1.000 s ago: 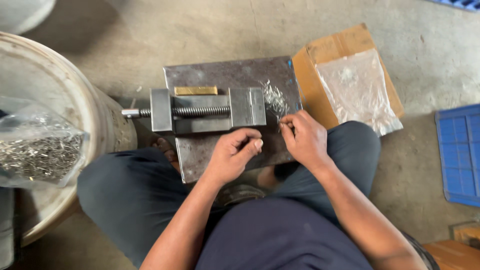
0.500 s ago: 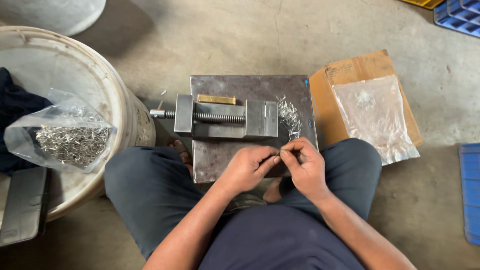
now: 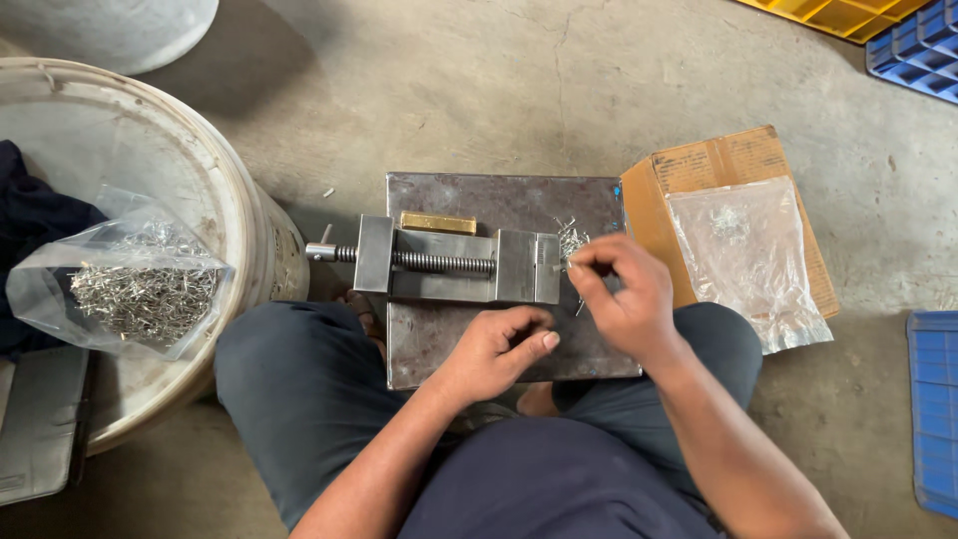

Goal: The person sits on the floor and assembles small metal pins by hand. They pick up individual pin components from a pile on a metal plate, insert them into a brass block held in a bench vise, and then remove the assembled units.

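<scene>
Right hand [image 3: 624, 294] pinched small pin at vise [image 3: 449, 262] end, plate's [image 3: 499, 195] right edge | left hand [image 3: 499, 349] curled, contents unclear | best kept pin square, grip light, left steadying vise.

Blue crate [image 3: 933, 409], 3 o'clock: cut by right edge. Yellow crate [image 3: 818, 12], 1 o'clock: cut by top edge. Item pinched in right hand [image 3: 624, 294]: too small to identify. White tub [image 3: 215, 200], 9 o'clock: partly cropped.

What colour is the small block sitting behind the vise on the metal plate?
Brass yellow; the block shows best in the head view, lying just behind the grey vise.
</scene>
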